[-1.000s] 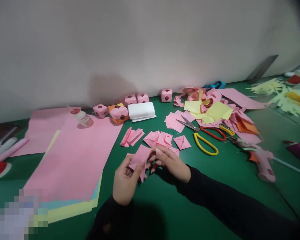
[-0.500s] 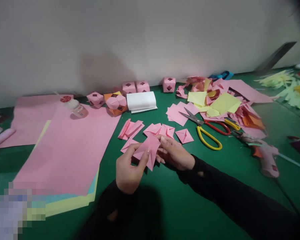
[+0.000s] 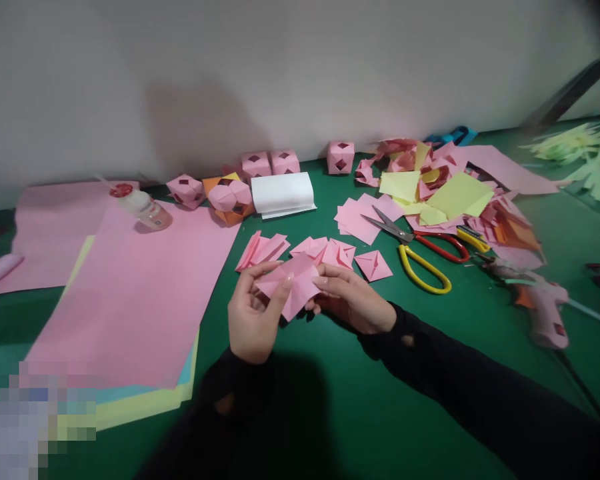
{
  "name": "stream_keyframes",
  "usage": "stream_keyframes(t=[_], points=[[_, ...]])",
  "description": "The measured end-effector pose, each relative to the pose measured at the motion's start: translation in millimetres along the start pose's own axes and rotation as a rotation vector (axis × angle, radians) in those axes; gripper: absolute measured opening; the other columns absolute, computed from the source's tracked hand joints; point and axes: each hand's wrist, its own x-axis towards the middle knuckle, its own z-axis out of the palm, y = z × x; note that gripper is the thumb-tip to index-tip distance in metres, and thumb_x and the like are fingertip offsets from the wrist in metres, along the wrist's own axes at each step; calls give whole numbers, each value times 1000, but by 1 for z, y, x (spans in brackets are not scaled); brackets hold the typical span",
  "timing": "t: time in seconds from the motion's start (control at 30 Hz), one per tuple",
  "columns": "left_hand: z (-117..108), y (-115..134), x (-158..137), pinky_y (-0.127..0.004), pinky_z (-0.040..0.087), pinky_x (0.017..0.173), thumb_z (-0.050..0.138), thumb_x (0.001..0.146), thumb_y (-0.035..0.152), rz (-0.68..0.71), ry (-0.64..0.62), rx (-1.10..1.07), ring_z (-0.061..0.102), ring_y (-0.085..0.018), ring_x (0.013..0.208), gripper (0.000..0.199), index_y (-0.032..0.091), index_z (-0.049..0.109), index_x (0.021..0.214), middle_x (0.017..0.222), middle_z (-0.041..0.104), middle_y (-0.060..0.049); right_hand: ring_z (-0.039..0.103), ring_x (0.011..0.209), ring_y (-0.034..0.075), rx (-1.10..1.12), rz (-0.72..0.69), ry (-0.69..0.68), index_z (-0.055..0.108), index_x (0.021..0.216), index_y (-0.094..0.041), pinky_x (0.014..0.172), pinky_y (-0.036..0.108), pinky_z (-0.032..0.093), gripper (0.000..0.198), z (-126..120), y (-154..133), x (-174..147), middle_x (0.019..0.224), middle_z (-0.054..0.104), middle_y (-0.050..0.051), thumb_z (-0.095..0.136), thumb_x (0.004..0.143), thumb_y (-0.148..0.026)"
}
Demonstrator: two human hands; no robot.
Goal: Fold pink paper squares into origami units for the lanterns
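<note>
A creased square of pink paper (image 3: 296,291) is held up between both hands above the green table. My left hand (image 3: 254,315) grips its left side, the thumb lying across the paper's middle. At the right corner, my right hand (image 3: 353,297) pinches it between thumb and fingers; the other fingertips curl beneath. Just beyond the hands lie several folded pink paper pieces (image 3: 339,253), a lone folded pink square (image 3: 375,265), and a bundle of folded pink strips (image 3: 263,249). Part of that row is hidden behind the held paper.
Open scissors (image 3: 427,269) lie right of the hands, with a pink glue gun (image 3: 547,310) farther right. Paper scraps (image 3: 430,175) heap at the back. Pink paper cubes (image 3: 341,158) line the wall. A glue bottle (image 3: 145,208) lies on large pink sheets (image 3: 145,293) at left.
The pink square has turned and been tilted flatter, its lower point drawn up. My right hand has shifted its pinch to the right corner. The camera view has moved slightly.
</note>
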Motion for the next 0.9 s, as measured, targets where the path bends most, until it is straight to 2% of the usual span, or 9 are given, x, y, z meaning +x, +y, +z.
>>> stream_keyframes(t=[0.13, 0.23, 0.33, 0.4, 0.47, 0.57, 0.67, 0.77, 0.9], points=[[-2, 1, 1, -24, 52, 63, 73, 75, 39, -51, -4, -82, 66, -16, 73, 31, 14, 67, 93, 85, 70, -5, 63, 59, 10, -118, -24, -56, 54, 73, -16, 62, 25, 51, 34, -2, 1, -2, 63, 65, -1, 77, 76, -41], [-2, 5, 0, -24, 52, 58, 74, 75, 43, -100, -85, -113, 63, -15, 64, 29, 14, 69, 78, 69, 68, -2, 61, 53, 10, -228, -40, -84, 52, 71, -17, 57, 24, 50, 32, -1, -1, -4, 60, 65, -1, 76, 76, -38], [-2, 8, -3, -24, 50, 54, 73, 75, 43, -168, -81, -135, 60, -14, 56, 29, 15, 71, 75, 61, 65, 0, 58, 48, 9, -289, -12, -83, 51, 70, -18, 52, 23, 48, 29, 2, -5, -5, 56, 63, -3, 76, 74, -30], [-1, 7, -4, -23, 49, 52, 73, 76, 41, -174, -61, -119, 59, -12, 55, 27, 14, 73, 77, 61, 65, 0, 57, 44, 8, -310, 15, -71, 50, 71, -18, 46, 21, 46, 25, 3, -7, -6, 54, 62, -4, 74, 74, -27], [-1, 5, -3, -22, 50, 54, 75, 74, 38, -113, -68, -100, 61, -12, 57, 24, 14, 74, 75, 64, 68, -1, 54, 39, 7, -324, 43, -61, 50, 73, -18, 40, 18, 41, 20, 3, -7, -6, 52, 61, -5, 68, 76, -26], [0, 2, -1, -23, 54, 59, 80, 68, 31, -32, -134, -76, 68, -16, 68, 18, 16, 76, 77, 76, 74, -4, 54, 36, 7, -339, 83, -58, 49, 78, -17, 35, 15, 37, 16, 4, -7, -6, 50, 62, -5, 63, 79, -26], [0, 2, 0, -22, 53, 51, 79, 68, 29, -80, -175, -40, 68, -15, 63, 17, 18, 77, 80, 77, 75, -4, 57, 38, 9, -324, 80, -72, 47, 81, -18, 35, 15, 41, 23, 4, -5, -7, 52, 64, -4, 66, 81, -31], [-1, 2, 1, -21, 50, 44, 79, 70, 32, -95, -109, -61, 62, -12, 54, 18, 19, 77, 82, 76, 73, -2, 60, 42, 9, -216, 36, -117, 47, 80, -19, 38, 18, 48, 31, 3, -4, -7, 57, 66, -3, 68, 83, -41], [-2, -4, 4, -23, 52, 58, 80, 70, 31, -33, 3, -82, 62, -12, 63, 14, 19, 77, 77, 73, 71, -1, 65, 52, 8, -55, 22, -125, 51, 76, -17, 50, 18, 54, 34, -1, -6, -6, 65, 68, -1, 73, 81, -43]])
